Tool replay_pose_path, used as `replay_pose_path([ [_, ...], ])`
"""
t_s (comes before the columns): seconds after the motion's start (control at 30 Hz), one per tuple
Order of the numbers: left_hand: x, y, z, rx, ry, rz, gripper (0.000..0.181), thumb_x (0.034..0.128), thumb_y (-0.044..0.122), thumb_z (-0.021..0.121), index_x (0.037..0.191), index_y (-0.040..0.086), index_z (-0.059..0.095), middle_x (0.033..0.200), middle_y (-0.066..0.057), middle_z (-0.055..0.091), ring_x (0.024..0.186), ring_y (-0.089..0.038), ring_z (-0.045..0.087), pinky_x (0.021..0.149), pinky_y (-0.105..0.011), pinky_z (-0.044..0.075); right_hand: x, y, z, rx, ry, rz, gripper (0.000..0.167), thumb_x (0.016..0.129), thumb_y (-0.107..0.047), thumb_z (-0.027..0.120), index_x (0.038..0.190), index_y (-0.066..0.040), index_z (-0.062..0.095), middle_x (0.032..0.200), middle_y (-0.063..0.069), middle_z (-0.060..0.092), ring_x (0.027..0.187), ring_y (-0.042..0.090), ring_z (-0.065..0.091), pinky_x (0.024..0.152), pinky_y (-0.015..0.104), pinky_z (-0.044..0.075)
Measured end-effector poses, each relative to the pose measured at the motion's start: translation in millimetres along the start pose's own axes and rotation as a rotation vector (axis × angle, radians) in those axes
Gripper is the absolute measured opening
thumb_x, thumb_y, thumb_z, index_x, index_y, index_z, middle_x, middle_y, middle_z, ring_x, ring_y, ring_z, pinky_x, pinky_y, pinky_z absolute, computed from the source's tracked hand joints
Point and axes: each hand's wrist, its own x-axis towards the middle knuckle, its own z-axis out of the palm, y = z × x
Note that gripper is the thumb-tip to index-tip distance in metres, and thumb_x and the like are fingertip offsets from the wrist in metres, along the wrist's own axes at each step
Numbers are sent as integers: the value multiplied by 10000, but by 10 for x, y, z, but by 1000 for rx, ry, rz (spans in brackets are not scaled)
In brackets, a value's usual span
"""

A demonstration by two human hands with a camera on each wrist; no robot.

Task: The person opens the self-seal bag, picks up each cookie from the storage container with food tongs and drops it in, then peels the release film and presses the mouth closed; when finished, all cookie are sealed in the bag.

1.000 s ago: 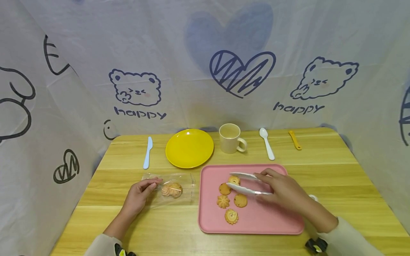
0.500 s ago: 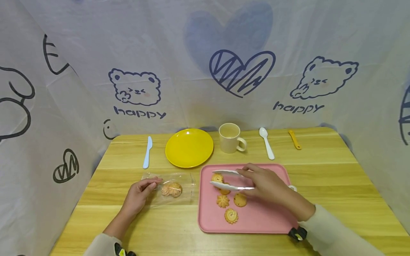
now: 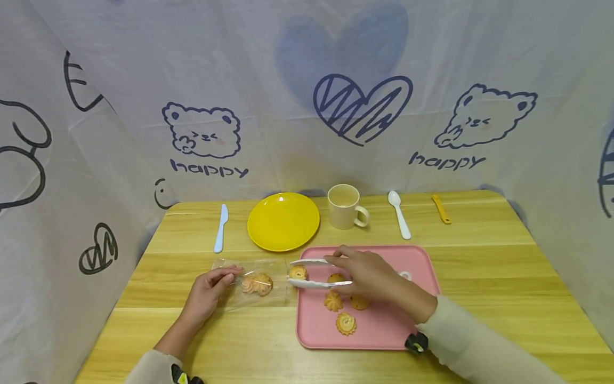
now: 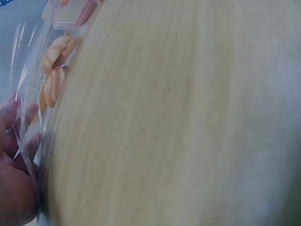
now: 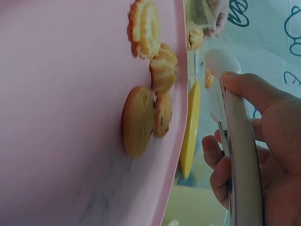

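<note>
From where I stand, the right hand (image 3: 369,274) is above the pink tray (image 3: 398,328), thumb and fingers clamped round a pair of white tongs (image 3: 318,285). The two arms of the tongs stand apart, with a ring-shaped cookie (image 3: 298,273) between their tips, right over the tray's left rim. It is golden, with a ridged edge and a paler middle. Whether it has entered the clear bag (image 3: 276,298) beside the tray I cannot tell.

The left hand (image 3: 208,293), well off to the tray's left, pinches the far end of that bag between thumb and fingers. Through the shiny film I can see a few cookies (image 3: 262,285) bunched together, one swirled and one round; their edges overlap.

On the tray's left half lie four more cookies: a round one (image 3: 336,278) partly covered by the tongs, a star-shaped one (image 3: 333,301), a speckled round one (image 3: 358,303) partly under the hand, and a ridged ring (image 3: 346,324) nearest the person.

Beyond the tray, on the wood-grained table (image 3: 259,341), are a yellow plate (image 3: 284,222) and a cream mug (image 3: 342,210).
</note>
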Motion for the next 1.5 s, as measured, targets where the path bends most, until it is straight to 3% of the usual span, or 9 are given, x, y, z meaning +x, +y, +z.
replay_pose_path([
  [0.23, 6, 18, -4, 8, -1, -12, 261, 1052, 100, 594, 1197, -78, 719, 1265, -232, 698, 1248, 40, 561, 1032, -97, 451, 159, -91, 81, -15, -44, -20, 623, 910, -417, 796, 1444, -149, 618, 1303, 6, 611, 870, 116, 604, 760, 325, 552],
  [0.57, 3, 13, -1, 22, -1, -20, 262, 1050, 124, 603, 1199, -48, 732, 1267, -241, 695, 1254, 34, 555, 1037, -84, 434, 325, -167, 196, -28, -54, -33, 621, 907, -441, 794, 1438, -170, 623, 1278, -10, 598, 795, 117, 539, 702, 291, 496],
  [0.87, 11, 1, -2, 12, -4, -6, 264, 1051, 113, 597, 1197, -63, 727, 1262, -261, 689, 1236, 52, 557, 1028, -88, 447, 440, -237, 280, -3, -24, -79, 607, 916, -445, 780, 1426, -150, 633, 1378, -10, 584, 1005, 175, 635, 827, 385, 557],
  [1.1, 15, -5, -3, 14, 2, -12, 254, 1047, 103, 601, 1184, -67, 730, 1260, -260, 690, 1232, 47, 560, 1032, -89, 443, 523, -316, 323, -15, -42, -79, 630, 918, -467, 772, 1443, -153, 622, 1279, 0, 597, 922, 155, 595, 762, 343, 530],
  [1.5, 15, 14, -4, 32, 2, -40, 251, 1048, 116, 600, 1180, -49, 736, 1265, -239, 697, 1259, 19, 553, 1047, -83, 423, 606, -381, 341, -6, -67, -59, 663, 915, -486, 769, 1472, -172, 593, 1290, -6, 585, 963, 136, 581, 773, 325, 512],
])
